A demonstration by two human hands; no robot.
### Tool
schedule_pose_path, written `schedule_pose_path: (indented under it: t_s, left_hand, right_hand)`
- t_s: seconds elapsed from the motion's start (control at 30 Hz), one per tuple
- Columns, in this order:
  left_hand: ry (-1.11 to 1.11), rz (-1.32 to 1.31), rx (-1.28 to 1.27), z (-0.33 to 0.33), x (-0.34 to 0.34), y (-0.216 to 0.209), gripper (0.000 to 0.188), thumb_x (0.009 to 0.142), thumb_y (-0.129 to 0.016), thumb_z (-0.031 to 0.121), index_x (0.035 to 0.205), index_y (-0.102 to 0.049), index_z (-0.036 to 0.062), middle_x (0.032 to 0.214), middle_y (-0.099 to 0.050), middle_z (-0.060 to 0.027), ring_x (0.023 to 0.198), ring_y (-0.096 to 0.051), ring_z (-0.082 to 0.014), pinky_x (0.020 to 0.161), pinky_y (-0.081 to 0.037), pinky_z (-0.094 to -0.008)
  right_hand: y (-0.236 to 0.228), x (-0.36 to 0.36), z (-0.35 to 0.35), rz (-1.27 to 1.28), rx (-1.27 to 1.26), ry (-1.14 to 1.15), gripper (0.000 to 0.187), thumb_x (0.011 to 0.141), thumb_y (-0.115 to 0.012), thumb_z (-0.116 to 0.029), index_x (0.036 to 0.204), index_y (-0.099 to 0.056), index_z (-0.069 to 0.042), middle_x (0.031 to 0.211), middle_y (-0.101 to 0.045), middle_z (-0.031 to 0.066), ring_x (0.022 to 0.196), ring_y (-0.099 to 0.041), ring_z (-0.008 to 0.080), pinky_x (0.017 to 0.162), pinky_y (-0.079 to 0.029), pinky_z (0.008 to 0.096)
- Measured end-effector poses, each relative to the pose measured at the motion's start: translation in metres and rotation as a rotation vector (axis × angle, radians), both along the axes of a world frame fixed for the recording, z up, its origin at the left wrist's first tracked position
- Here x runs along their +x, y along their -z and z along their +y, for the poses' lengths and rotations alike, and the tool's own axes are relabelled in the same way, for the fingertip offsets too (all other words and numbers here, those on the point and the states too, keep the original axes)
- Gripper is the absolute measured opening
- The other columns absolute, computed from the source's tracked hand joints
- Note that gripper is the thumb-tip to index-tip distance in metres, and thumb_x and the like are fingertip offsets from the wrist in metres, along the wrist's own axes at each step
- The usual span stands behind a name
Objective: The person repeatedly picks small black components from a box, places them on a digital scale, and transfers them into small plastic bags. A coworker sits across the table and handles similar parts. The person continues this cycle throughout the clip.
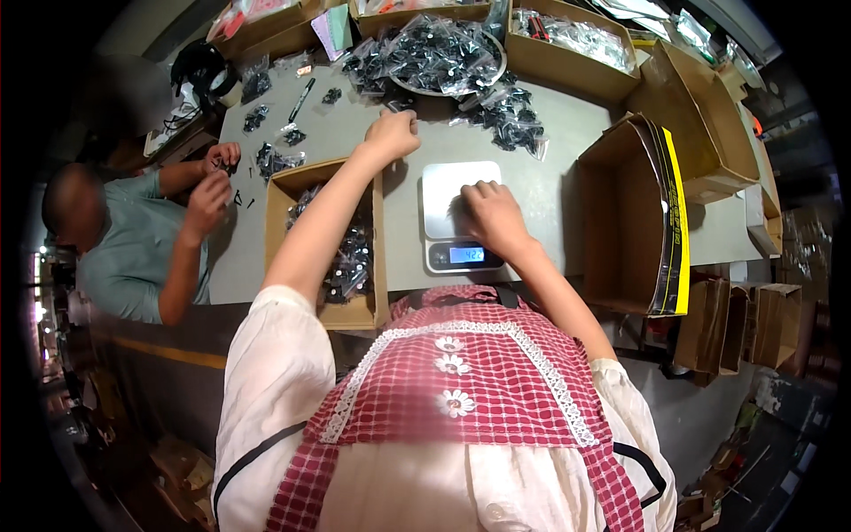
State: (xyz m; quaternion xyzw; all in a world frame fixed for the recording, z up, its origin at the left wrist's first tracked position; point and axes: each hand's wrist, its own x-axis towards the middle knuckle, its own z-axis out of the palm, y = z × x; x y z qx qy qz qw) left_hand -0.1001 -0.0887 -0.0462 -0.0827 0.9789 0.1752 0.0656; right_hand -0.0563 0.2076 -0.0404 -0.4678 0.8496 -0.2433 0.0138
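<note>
My left hand (393, 136) reaches to the near edge of a large heap of small clear bags with black parts (443, 55). Its fingers are curled closed at the bags, and what they grip is hidden. Over the plate of a digital kitchen scale (434, 188) lies my right hand (495, 215), fingers bent down. Something dark and blurred shows beside its fingertips, too unclear to name. The scale's display is lit. Under my left forearm stands an open cardboard box (379, 266) with similar bags inside.
At the left a co-worker (146, 239) handles small dark parts. Loose bags (510, 120) spill right of the heap; a marker pen (301, 100) lies left of it. An open cardboard box with a yellow edge (620, 213) stands at the right, with more boxes (572, 49) behind.
</note>
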Motion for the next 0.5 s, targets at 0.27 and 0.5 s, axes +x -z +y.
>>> schedule_pose_path:
  t_s: [0.27, 0.5]
  left_hand:
    - [0.108, -0.024, 0.692, 0.071, 0.073, -0.078, 0.056, 0.097, -0.068, 0.038, 0.146, -0.056, 0.0139, 0.136, -0.059, -0.0177, 0.087, -0.069, -0.0174, 0.068, -0.059, -0.0324]
    - [-0.415, 0.025, 1.430, 0.074, 0.133, -0.085, 0.038, 0.102, -0.062, 0.032, 0.125, -0.067, 0.0023, 0.106, -0.068, -0.0062, 0.084, -0.067, -0.0133, 0.064, -0.056, -0.0248]
  right_hand:
    - [0.023, -0.046, 0.034, -0.729, -0.538, 0.448, 0.030, 0.087, -0.072, -0.018, 0.109, -0.064, 0.001, 0.088, -0.069, 0.0084, 0.077, -0.064, 0.0146, 0.071, -0.053, 0.0304]
    - [-0.054, -0.067, -0.014, -0.372, -0.448, -0.003, 0.051, 0.093, -0.073, -0.025, 0.138, -0.058, -0.005, 0.118, -0.072, 0.0184, 0.101, -0.072, 0.0247, 0.088, -0.055, 0.0364]
